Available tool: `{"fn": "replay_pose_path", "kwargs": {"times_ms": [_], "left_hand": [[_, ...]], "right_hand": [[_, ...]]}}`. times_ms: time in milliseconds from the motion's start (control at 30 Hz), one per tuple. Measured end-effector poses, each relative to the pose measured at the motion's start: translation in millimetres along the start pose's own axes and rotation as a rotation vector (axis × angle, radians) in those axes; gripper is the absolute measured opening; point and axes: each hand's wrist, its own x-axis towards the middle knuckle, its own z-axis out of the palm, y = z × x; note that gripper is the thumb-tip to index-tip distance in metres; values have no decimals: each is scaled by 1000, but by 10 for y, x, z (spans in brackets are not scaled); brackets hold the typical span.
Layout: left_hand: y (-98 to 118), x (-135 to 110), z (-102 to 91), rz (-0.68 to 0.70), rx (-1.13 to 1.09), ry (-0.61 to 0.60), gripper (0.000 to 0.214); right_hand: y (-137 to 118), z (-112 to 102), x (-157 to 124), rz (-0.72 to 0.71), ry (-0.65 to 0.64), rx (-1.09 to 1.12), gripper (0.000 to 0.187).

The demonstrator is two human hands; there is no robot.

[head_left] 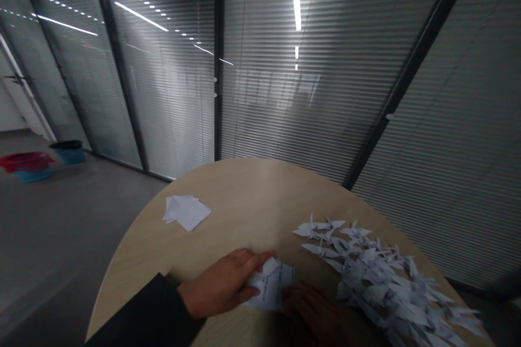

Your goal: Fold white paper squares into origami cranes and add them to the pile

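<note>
A small white folded paper point(272, 283) lies on the round wooden table point(244, 195) near its front edge. My left hand point(223, 283), in a dark sleeve, lies over the paper's left side with fingers stretched and pressing on it. My right hand point(315, 314) rests at the paper's lower right edge, fingers touching it; the hand is dark and partly cut off by the frame. A heap of several white paper cranes point(378, 276) spreads over the table to the right of both hands.
A small stack of white paper squares point(186, 211) lies at the table's left. Glass walls with blinds point(285, 81) stand behind the table. Red and blue basins point(26, 165) and a dark bin point(68, 150) sit on the floor far left.
</note>
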Motion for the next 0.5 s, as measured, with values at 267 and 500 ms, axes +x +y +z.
{"fn": "replay_pose_path", "kwargs": {"times_ms": [267, 500], "left_hand": [[75, 22, -106, 140, 12, -44, 34], [92, 19, -94, 134, 56, -72, 33]], "right_hand": [[-38, 26, 95, 162, -61, 15, 29], [15, 153, 167, 254, -19, 36, 34]]}}
